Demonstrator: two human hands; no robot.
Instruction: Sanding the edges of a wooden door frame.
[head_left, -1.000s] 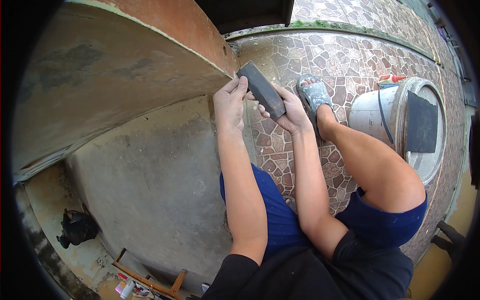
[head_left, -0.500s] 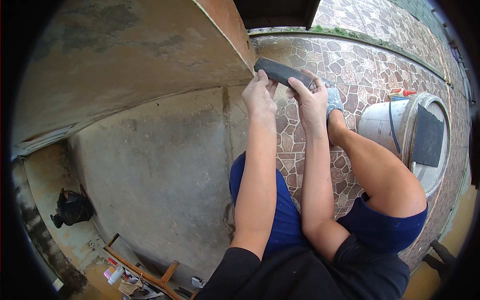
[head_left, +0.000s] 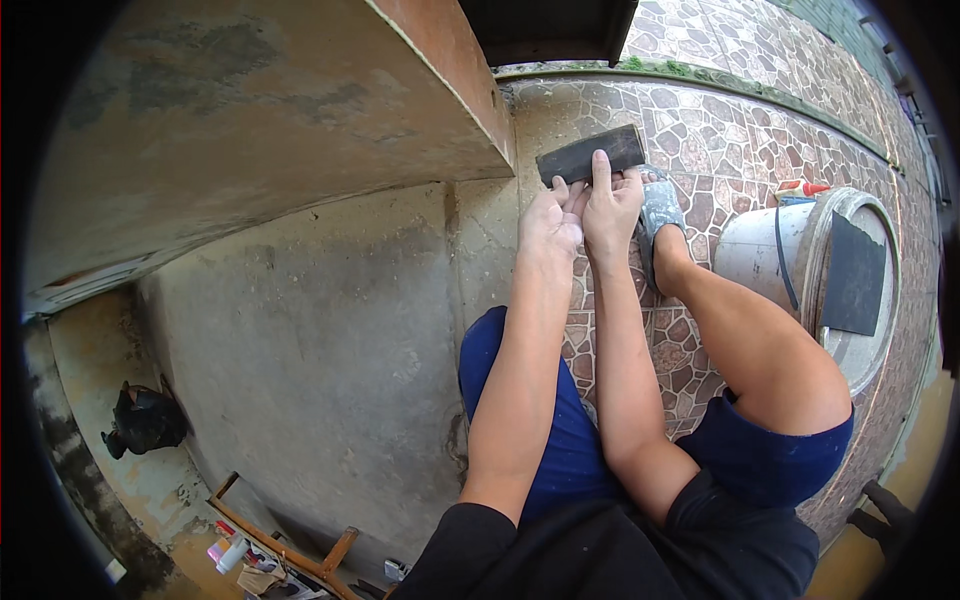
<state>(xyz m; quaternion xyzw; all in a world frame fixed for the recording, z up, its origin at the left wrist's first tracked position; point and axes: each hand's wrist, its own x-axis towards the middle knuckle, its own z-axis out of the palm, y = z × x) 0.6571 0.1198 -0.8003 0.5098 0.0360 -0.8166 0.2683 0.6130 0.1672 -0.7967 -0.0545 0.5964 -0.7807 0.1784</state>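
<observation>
A dark grey, oblong sanding block is held out in front of me, its broad face turned up. My left hand grips its near left edge, the thumb against the edge and the fingers curled beneath. Across the right part of the block lies the thumb of my right hand, whose other fingers are underneath and mostly hidden. Both hands are close together, near the corner of the wall. Just beyond my right hand is my foot in a grey, stained clog.
An orange-brown wall rises at the upper left. To the right stands a lidded white bucket with a dark sandpaper sheet and a red-tipped tube on it. A wooden frame and a black bag-like object are at left.
Both hands have brought the block slightly nearer and to the right, away from the wall corner. It has turned, its right end now higher, and its broad face shows more. The hands have drawn closer together.
</observation>
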